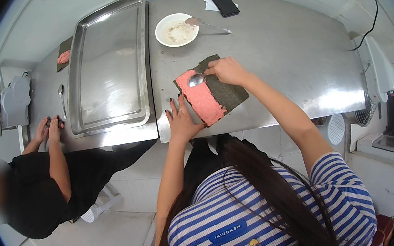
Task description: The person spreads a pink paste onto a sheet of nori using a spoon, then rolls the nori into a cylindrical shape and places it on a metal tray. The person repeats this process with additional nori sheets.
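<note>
A dark green seaweed sheet (231, 94) lies at a slant on the metal table in front of me. Pink paste (201, 101) covers a wide band along its left side, while the right side is bare. My right hand (230, 71) is closed around the handle of a metal spoon (196, 80), whose bowl rests on the upper part of the paste. At the sheet's lower left edge, my left hand (182, 122) has its fingers spread, with the thumb against the sheet's near corner. Nothing is held in it.
A white bowl (165, 40) with a second spoon (215, 27) stands beyond the sheet, near a black phone (222, 3). To the left lies a large metal tray (108, 80). Beside it are a loose spoon (62, 97), another paste-topped seaweed sheet (60, 65) and a co-worker's hands (49, 130).
</note>
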A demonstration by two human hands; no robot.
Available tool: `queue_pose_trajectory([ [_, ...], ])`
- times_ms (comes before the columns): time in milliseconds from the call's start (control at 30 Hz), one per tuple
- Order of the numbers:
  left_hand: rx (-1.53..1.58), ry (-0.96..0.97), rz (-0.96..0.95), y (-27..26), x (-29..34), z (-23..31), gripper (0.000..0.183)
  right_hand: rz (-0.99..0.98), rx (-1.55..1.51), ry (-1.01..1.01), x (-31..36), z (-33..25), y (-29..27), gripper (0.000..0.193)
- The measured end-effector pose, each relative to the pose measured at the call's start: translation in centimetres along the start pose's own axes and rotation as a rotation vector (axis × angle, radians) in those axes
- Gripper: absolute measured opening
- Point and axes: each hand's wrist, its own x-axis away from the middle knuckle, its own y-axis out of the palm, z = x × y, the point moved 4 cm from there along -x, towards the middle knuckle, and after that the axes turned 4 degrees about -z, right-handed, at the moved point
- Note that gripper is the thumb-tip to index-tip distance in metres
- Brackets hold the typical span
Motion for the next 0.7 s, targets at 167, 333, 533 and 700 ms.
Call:
queue_pose_trajectory([
  [167, -0.025, -0.002, -0.006, 0.1, -0.1, -0.1, 0.125, 0.030, 0.014, 0.050, -2.5, 1.0, -0.7, 0.033],
  [333, -0.029, -0.011, -0.010, -0.2, 0.1, 0.2, 0.125, 0.073, -0.006, 0.177, -2.6, 1.4, -1.0, 0.029],
  [533, -0.032, -0.013, -0.017, -0.6, 0.2, 0.5, 0.126, 0.033, -0.202, 0.423, 0.4, 0.7, 0.0, 0.027],
  [700, -0.069, 0.009, -0.006, -0.5, 0.2, 0.5, 0.126, 0.026, -0.295, 0.532, 2.0, -0.3, 1.4, 0.027],
])
